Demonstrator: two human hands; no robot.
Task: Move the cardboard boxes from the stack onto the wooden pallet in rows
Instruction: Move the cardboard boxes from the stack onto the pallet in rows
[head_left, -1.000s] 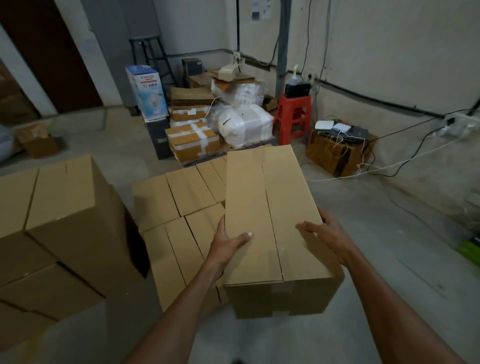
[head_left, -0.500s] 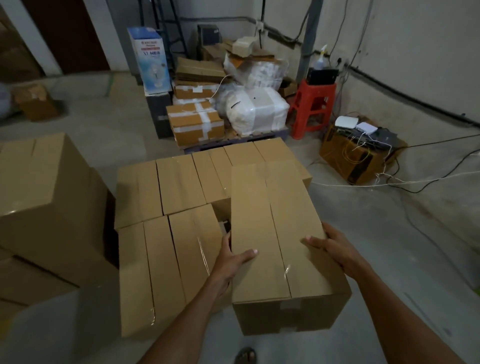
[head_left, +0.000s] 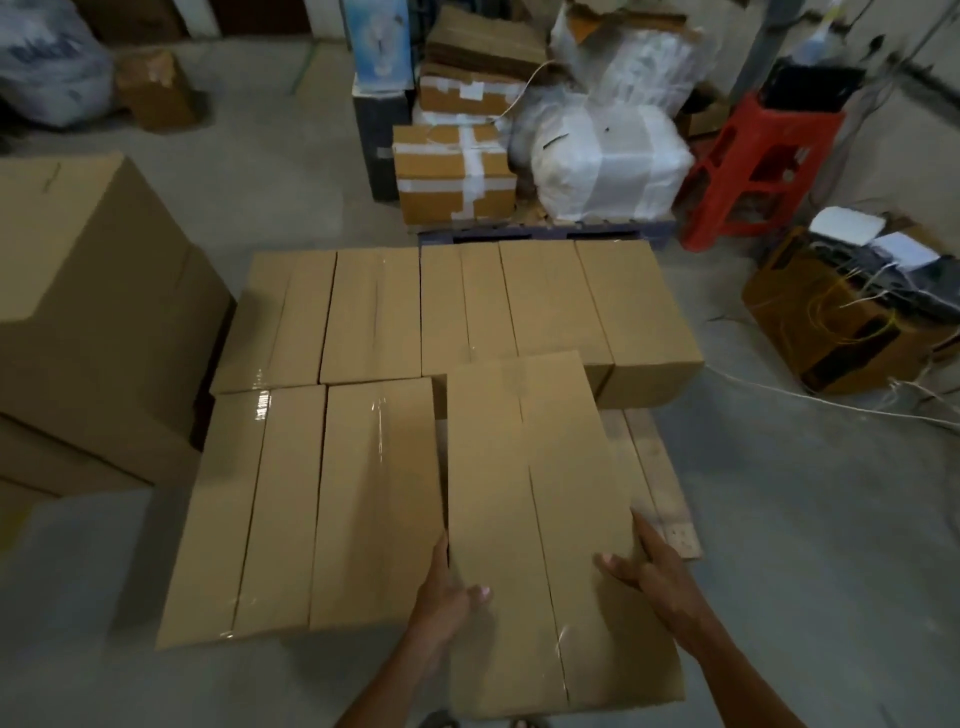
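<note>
The room is dim, with soft, flat light from overhead and a grey-brown cast. Clear tape (head_left: 262, 402) on the cardboard boxes (head_left: 374, 493) left of centre throws small white glints. Deep shadow fills the gap beside the stack (head_left: 93, 312) at the left edge. The top of the frame is smeared with blur, the red stool (head_left: 763, 156) included. Wide-angle distortion bends the edges.

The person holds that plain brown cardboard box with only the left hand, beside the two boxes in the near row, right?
Not only the left: the head view shows both hands on the plain brown cardboard box. The left hand grips its left edge, the right hand its right side. It is beside the two near-row boxes.
</note>
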